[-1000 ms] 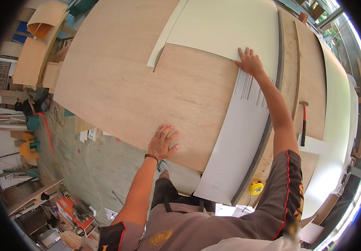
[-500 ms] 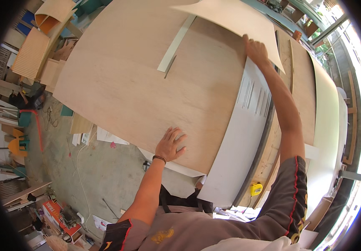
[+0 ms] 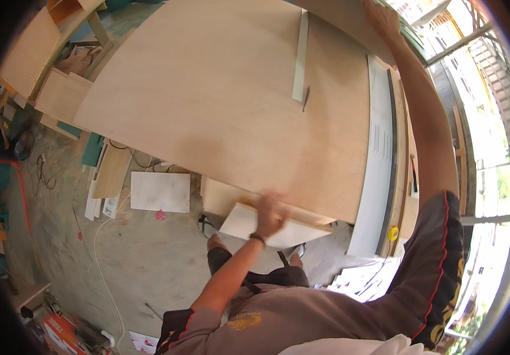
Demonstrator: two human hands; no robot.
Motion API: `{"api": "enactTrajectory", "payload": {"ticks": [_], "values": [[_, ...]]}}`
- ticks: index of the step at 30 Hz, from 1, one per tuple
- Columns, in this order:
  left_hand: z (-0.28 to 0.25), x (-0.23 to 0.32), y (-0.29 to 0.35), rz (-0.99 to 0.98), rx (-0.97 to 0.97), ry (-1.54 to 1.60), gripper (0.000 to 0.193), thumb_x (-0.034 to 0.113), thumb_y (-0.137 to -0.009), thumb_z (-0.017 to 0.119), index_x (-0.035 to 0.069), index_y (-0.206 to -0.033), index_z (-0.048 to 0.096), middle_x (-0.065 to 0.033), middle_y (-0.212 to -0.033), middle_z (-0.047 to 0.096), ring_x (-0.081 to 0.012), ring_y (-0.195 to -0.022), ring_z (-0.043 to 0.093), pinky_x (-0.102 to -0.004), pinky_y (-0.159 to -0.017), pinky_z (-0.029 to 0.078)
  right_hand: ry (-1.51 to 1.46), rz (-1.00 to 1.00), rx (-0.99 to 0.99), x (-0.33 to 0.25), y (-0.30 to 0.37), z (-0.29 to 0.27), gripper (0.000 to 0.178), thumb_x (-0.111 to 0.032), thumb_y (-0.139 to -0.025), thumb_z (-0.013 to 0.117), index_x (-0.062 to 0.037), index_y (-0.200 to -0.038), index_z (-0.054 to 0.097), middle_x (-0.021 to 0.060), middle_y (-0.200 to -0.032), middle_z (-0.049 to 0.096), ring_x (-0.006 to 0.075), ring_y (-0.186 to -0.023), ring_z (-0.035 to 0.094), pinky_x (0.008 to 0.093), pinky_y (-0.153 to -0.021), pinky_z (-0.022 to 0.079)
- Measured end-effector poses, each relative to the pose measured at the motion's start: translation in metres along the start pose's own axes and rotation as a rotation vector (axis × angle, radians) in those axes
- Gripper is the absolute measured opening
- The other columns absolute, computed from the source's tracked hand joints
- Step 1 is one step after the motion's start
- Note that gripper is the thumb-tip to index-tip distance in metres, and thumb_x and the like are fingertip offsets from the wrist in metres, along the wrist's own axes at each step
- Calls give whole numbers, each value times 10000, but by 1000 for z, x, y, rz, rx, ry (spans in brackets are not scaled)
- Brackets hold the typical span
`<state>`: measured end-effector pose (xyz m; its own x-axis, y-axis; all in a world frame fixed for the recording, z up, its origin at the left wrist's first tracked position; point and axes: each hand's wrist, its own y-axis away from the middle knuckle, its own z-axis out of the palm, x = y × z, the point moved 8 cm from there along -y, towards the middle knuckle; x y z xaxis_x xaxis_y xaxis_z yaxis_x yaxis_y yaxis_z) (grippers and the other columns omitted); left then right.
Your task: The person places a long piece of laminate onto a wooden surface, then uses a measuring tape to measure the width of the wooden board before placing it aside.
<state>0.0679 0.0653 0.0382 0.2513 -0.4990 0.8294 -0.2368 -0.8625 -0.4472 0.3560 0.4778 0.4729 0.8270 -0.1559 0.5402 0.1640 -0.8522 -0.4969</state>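
A large plywood sheet (image 3: pixel 207 89) lies flat before me. My right hand (image 3: pixel 383 22) is raised at the far right, its fingers closed round the edge of a lifted thin sheet (image 3: pixel 349 25). My left hand (image 3: pixel 272 214) is at the plywood's near edge, above a white panel (image 3: pixel 272 235) that slants below it. Motion smears its fingers, so their grip is hidden. On the plywood lies a pale green strip (image 3: pixel 299 68), its far end passing under the lifted sheet. A slim dark stick-like thing (image 3: pixel 306 99) lies beside the strip's near end.
A grey-white panel with dark lines (image 3: pixel 376 160) runs along the plywood's right side. Near its lower end sits a yellow tape measure (image 3: pixel 393 233). A white board (image 3: pixel 160 192) and a pale cable (image 3: pixel 98 254) lie on the floor at left, with board offcuts (image 3: pixel 60 94) beyond.
My right hand has carried the sheet's edge farther away and up. My left hand has left the plywood's face and moved right to its near edge. The whole view has shifted.
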Motion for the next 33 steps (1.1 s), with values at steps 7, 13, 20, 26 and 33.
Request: {"api": "enactTrajectory", "payload": {"ticks": [7, 13, 20, 26, 33], "values": [[-354, -258, -14, -712, 739, 71, 626, 422, -979, 670, -15, -1391, 491, -121, -1279, 530, -236, -1094, 505, -377, -966, 426, 106, -6, -1, -84, -82, -65, 431, -139, -937, 572, -46, -1354, 517, 142, -851, 745, 327, -764, 746, 477, -626, 582], [-434, -355, -121, -824, 709, 1002, 640, 496, -980, 647, 68, -1434, 505, -69, -1338, 573, -233, -1178, 559, -407, -990, 468, 109, -38, 53, -166, -111, -122, 398, -172, -930, 584, -37, -1303, 544, 155, -843, 747, 344, -757, 746, 481, -615, 581], [-488, -405, -151, -793, 672, 1097, 527, 427, -1028, 591, 65, -1408, 544, -64, -1349, 610, -243, -1224, 589, -407, -1012, 497, 62, -16, 49, -242, -138, -188, 303, -166, -942, 558, -30, -1211, 590, 164, -800, 739, 354, -738, 742, 492, -600, 570], [-533, -452, -150, -802, 492, 1068, 450, 381, -1013, 648, 79, -1342, 594, -37, -1244, 660, -201, -1151, 615, -369, -942, 516, -6, -32, 89, -335, -155, -269, 279, -181, -969, 537, -18, -1179, 621, 184, -858, 746, 340, -796, 750, 478, -626, 585], [-495, -452, -147, -884, 349, 1193, 488, 373, -970, 719, 107, -1357, 586, -30, -1278, 629, -176, -1154, 574, -366, -968, 455, 71, -32, 95, -427, -148, -305, 235, -183, -985, 525, -15, -1087, 653, 137, -814, 756, 336, -767, 759, 472, -606, 591]]}}
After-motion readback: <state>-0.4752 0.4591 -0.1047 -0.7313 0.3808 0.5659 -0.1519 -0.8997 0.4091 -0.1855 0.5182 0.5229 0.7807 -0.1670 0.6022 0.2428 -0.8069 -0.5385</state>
